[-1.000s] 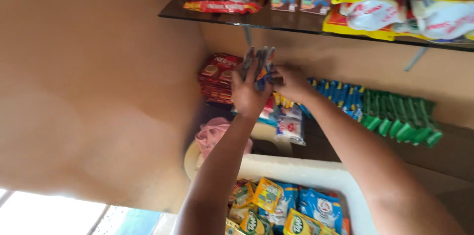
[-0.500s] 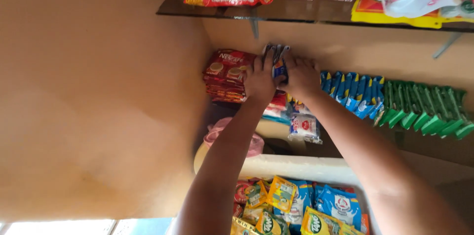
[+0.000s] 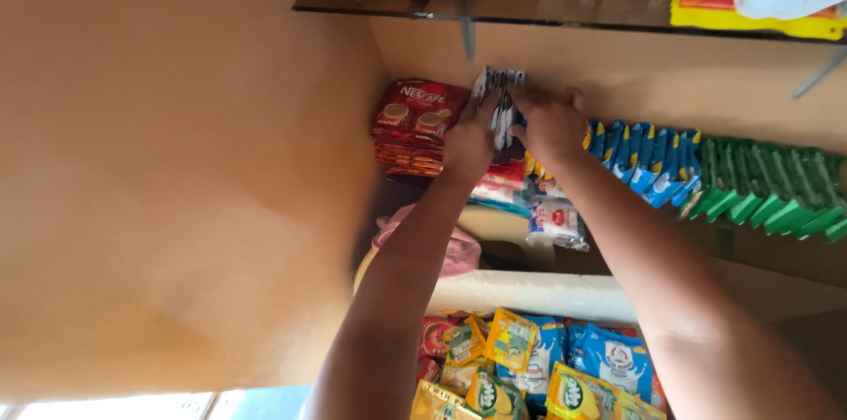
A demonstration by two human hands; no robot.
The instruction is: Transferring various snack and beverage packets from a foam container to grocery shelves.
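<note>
Up against the back wall (image 3: 670, 76), at the left end of the middle shelf, sits a stack of red sachet packs (image 3: 415, 124), flat and glossy, lying on their broad faces just left of where I'm working. My left hand (image 3: 468, 142) is closed round the near side of a small bundle of blue-and-white sachets (image 3: 498, 98), fingers wrapped over its lower half. The bundle stands on end, its long axis running up toward the glass shelf (image 3: 529, 10) above, the crinkled foil tops fanned out just above my knuckles. My right hand (image 3: 551, 124) pinches the same bundle from the other side, so both hands are clamped on it and it sits squeezed between them, equally close to each. Right of my right hand, a row of blue sachets (image 3: 640, 155) leans in overlapping ranks, thin and shiny, and beyond them a like row of green sachets (image 3: 776, 195) slants the same way. Below, past my forearms, a white tray (image 3: 529, 292) holds puffy yellow and blue snack packets (image 3: 547, 367).
</note>
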